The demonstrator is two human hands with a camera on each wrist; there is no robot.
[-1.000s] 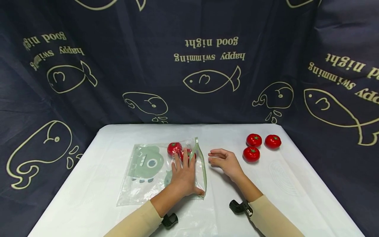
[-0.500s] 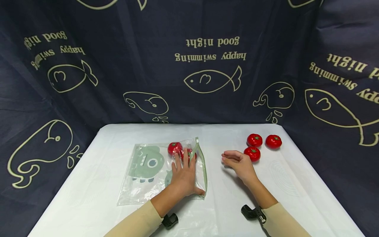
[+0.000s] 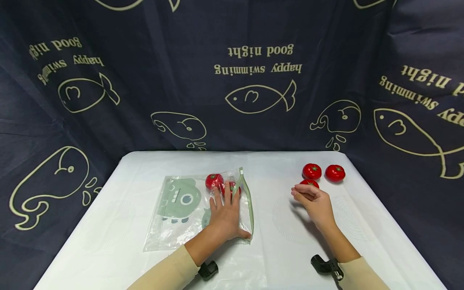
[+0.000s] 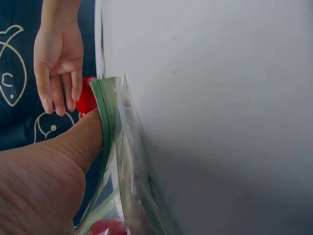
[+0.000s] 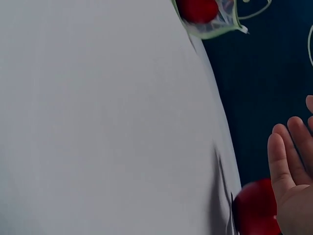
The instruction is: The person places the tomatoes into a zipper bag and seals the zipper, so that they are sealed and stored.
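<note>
Tomatoes (image 3: pixel 335 173), red with green tops, lie in two places on the white table (image 3: pixel 275 169): three loose in a cluster at the far right, two inside a clear bag (image 3: pixel 197 213) left of centre. Flat on the tabletop, the bag carries a green monster print (image 3: pixel 179 197), and its green zip strip (image 3: pixel 249 201) faces right.

The left hand (image 3: pixel 225 219) rests on the bag with fingers spread, thumb at the strip. The right hand (image 3: pixel 315 201) has its fingers loosely bent, holding nothing, just before the nearest loose tomato and partly hiding it; whether they touch I cannot tell.

Pale ring patterns mark the tabletop, whose far corners are rounded. Behind it and along both sides hangs a navy curtain (image 3: pixel 264 129) with yellowish fish and whale outlines and upside-down lettering, "good night" and "happy swimming". Both sleeves (image 3: pixel 168 270) are beige.
</note>
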